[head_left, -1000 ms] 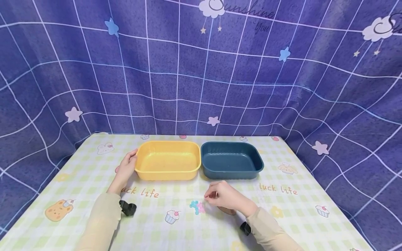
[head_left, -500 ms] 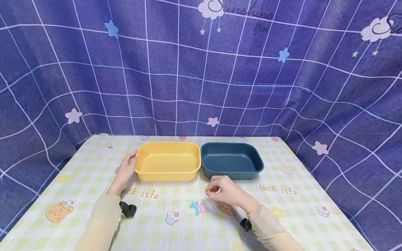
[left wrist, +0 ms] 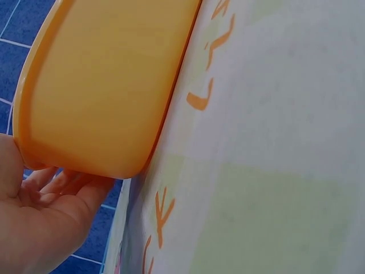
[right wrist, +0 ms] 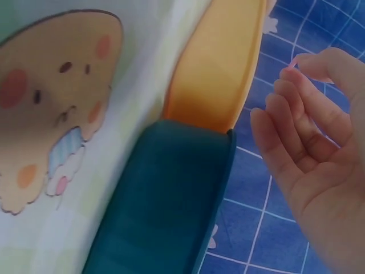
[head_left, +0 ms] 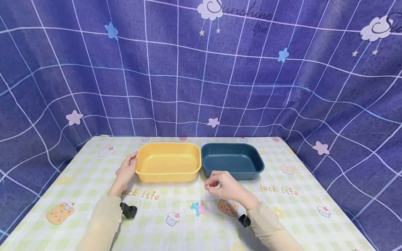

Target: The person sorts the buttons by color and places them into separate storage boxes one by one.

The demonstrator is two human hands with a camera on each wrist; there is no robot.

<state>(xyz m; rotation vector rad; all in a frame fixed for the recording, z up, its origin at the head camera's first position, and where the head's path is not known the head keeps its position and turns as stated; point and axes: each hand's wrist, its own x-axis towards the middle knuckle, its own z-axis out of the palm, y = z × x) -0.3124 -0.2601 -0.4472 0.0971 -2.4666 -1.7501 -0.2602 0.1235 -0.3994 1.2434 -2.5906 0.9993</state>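
At the left end of the yellow plastic bin, my left hand holds the bin's end, thumb by the rim and fingers against the outer wall. My right hand is raised above the table just in front of the dark teal bin. Its thumb and index finger pinch a tiny pink piece, too small to tell its kind. Below and left of that hand lies a little cluster of translucent blue pieces and pink pieces. Both bins look bare inside.
The two bins stand side by side towards the back of a table with a checked, cartoon-printed cloth. A dark blue curtain with white grid lines hangs behind. Black wrist cameras are strapped below the sleeves.
My right hand has risen from beside the blue and pink cluster towards the teal bin, fingertips still together. My left hand stays at the yellow bin.
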